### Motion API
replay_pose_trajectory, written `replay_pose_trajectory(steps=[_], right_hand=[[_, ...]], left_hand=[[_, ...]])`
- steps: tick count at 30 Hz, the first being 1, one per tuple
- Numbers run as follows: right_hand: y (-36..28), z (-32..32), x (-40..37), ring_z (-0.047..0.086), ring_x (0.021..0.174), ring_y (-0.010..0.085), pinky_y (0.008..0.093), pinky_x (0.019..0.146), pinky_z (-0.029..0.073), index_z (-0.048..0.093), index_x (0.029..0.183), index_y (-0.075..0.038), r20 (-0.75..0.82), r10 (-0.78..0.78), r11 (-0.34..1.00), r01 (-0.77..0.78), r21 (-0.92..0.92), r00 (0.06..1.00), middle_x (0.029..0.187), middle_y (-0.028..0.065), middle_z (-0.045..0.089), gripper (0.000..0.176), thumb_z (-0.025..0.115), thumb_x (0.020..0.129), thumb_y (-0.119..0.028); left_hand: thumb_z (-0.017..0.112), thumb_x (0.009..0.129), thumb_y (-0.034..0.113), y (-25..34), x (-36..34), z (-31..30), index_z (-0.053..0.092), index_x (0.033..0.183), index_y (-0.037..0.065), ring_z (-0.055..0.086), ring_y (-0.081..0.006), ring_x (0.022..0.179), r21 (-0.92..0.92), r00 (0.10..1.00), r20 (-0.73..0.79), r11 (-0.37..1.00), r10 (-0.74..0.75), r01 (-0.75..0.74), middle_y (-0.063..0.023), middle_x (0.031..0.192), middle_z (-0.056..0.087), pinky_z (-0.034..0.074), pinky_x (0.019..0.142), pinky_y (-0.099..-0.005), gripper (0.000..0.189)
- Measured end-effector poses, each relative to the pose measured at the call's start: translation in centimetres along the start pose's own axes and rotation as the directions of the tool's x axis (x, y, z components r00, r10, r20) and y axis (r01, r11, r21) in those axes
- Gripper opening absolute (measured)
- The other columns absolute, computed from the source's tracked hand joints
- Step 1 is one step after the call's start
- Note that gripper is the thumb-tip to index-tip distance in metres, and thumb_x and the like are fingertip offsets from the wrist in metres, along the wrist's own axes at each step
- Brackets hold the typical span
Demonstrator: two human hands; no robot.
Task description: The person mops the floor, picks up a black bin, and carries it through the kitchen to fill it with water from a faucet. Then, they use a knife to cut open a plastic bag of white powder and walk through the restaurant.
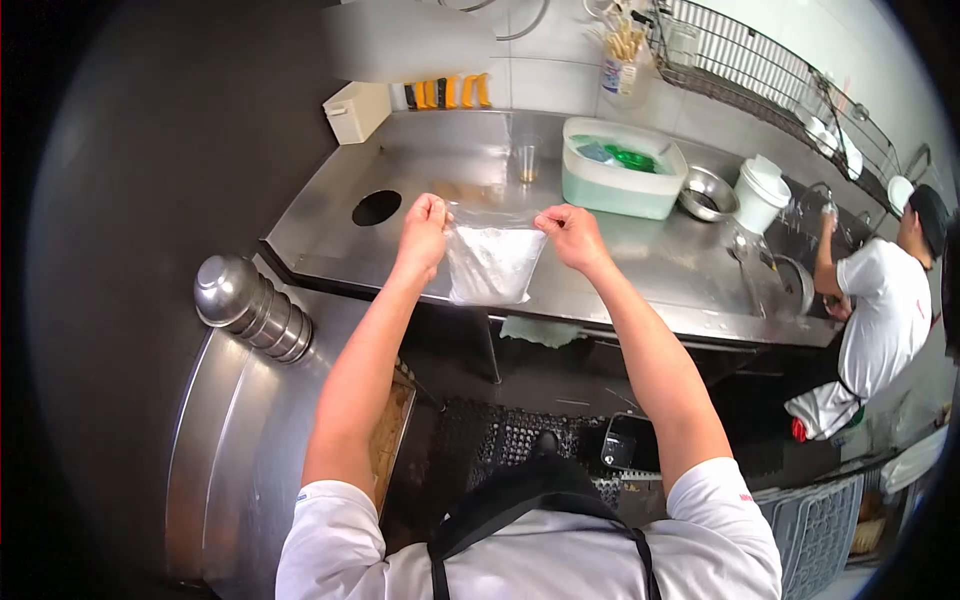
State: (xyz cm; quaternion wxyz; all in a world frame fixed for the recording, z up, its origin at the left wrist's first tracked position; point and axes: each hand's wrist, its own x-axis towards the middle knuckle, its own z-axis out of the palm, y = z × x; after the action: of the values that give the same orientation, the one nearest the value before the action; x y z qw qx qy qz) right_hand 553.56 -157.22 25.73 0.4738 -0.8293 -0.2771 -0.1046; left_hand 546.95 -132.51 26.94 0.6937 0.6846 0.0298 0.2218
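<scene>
A clear plastic bag (492,262) with white contents in its lower part hangs between my two hands, above the front edge of the steel counter. My left hand (426,232) pinches the bag's upper left corner. At the upper right corner, the fingers of my right hand (572,236) are closed on the plastic. The top edge of the bag is stretched between them. What the white contents are, I cannot make out.
On the steel counter (650,262) stand a plastic cup (527,160), a tub of greenish liquid (620,196), a metal bowl (708,194) and a white bucket (760,196). Stacked metal bowls (252,306) are at left. A co-worker (880,310) stands at the sink, right.
</scene>
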Motion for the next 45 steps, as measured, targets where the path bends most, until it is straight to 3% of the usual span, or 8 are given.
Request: replay_pose_trajectory(steps=[7,15,18,24,28,36,37,45], right_hand=[[5.1,5.0,12.3,0.058,0.087,0.0338,0.0402,0.080,0.047,0.071,0.091,-0.005,-0.055,-0.046,0.994,0.041,-0.101,0.997,0.088,0.0173,0.061,0.015,0.066,0.087,-0.018],[10.3,13.9,24.1,0.062,0.090,0.0262,0.0354,0.084,0.049,0.073,0.096,-0.008,0.476,-0.230,0.973,0.186,0.140,0.849,0.096,0.0122,0.067,0.017,0.066,0.087,-0.021],[12.6,15.2,24.9,0.060,0.091,0.0163,0.0309,0.083,0.049,0.070,0.107,-0.008,0.681,-0.064,0.966,-0.127,0.227,0.729,0.100,0.0062,0.065,0.021,0.067,0.089,-0.018],[17.7,11.1,19.5,0.061,0.085,0.0131,0.0303,0.080,0.050,0.058,0.125,-0.004,0.336,0.010,0.726,-0.238,0.645,0.942,0.097,0.0086,0.069,0.038,0.066,0.089,-0.014],[16.8,11.5,16.6,0.059,0.080,0.0111,0.0271,0.077,0.049,0.062,0.117,-0.001,0.236,0.172,0.921,-0.241,0.306,0.956,0.093,0.0063,0.068,0.030,0.065,0.090,-0.012],[17.9,11.7,16.7,0.059,0.079,0.0104,0.0264,0.072,0.047,0.063,0.104,0.002,0.162,0.329,0.754,-0.362,0.548,0.930,0.087,0.0051,0.066,0.022,0.066,0.091,-0.014],[17.7,12.1,16.4,0.058,0.078,0.0101,0.0260,0.072,0.047,0.062,0.103,0.002,0.160,0.344,0.771,-0.375,0.514,0.925,0.086,0.0044,0.066,0.021,0.066,0.090,-0.014],[20.2,15.7,15.2,0.055,0.081,0.0073,0.0236,0.075,0.045,0.061,0.101,0.000,0.184,0.438,0.736,-0.468,0.488,0.880,0.088,0.0005,0.063,0.018,0.066,0.090,-0.012]], left_hand=[[0.046,0.102,0.017,-3.4,5.2,1.2,0.052,0.085,0.008,0.045,-0.0087,0.069,0.187,1.000,-0.026,0.982,-0.006,0.011,0.0011,0.076,0.054,0.040,0.066,-0.0257,0.021],[0.048,0.100,0.011,-10.3,10.0,7.4,0.054,0.087,0.004,0.054,-0.0087,0.069,0.287,0.997,-0.010,0.955,-0.075,0.075,-0.0012,0.077,0.059,0.048,0.066,-0.0264,0.016],[0.047,0.101,0.012,-12.6,12.9,8.5,0.054,0.088,0.002,0.058,-0.0104,0.070,0.221,0.977,-0.102,0.953,-0.187,0.205,-0.0023,0.078,0.060,0.050,0.066,-0.0277,0.018],[0.047,0.101,0.012,-14.3,18.7,7.8,0.057,0.089,0.000,0.063,-0.0130,0.076,0.081,0.945,0.023,0.943,-0.326,0.323,-0.0068,0.082,0.063,0.055,0.069,-0.0276,0.019],[0.050,0.100,0.013,-15.2,21.6,7.3,0.059,0.092,-0.001,0.064,-0.0132,0.077,0.095,0.869,0.316,0.924,-0.380,0.370,-0.0072,0.083,0.064,0.055,0.071,-0.0258,0.019],[0.070,0.086,0.026,-14.3,24.3,3.7,0.052,0.131,0.008,0.051,-0.0304,0.122,0.707,0.742,0.610,0.612,-0.277,-0.354,-0.0119,0.128,0.059,0.037,0.105,-0.0405,0.052],[0.066,0.088,0.030,-15.3,25.0,3.5,0.043,0.141,0.012,0.044,-0.0288,0.129,0.744,0.645,0.623,0.591,-0.443,-0.312,-0.0111,0.134,0.055,0.021,0.113,-0.0475,0.060],[0.060,0.092,0.032,-22.7,26.7,3.6,0.042,0.141,0.010,0.049,-0.0296,0.126,0.696,0.635,0.666,0.633,-0.391,-0.340,-0.0099,0.138,0.053,0.019,0.111,-0.0567,0.057]])
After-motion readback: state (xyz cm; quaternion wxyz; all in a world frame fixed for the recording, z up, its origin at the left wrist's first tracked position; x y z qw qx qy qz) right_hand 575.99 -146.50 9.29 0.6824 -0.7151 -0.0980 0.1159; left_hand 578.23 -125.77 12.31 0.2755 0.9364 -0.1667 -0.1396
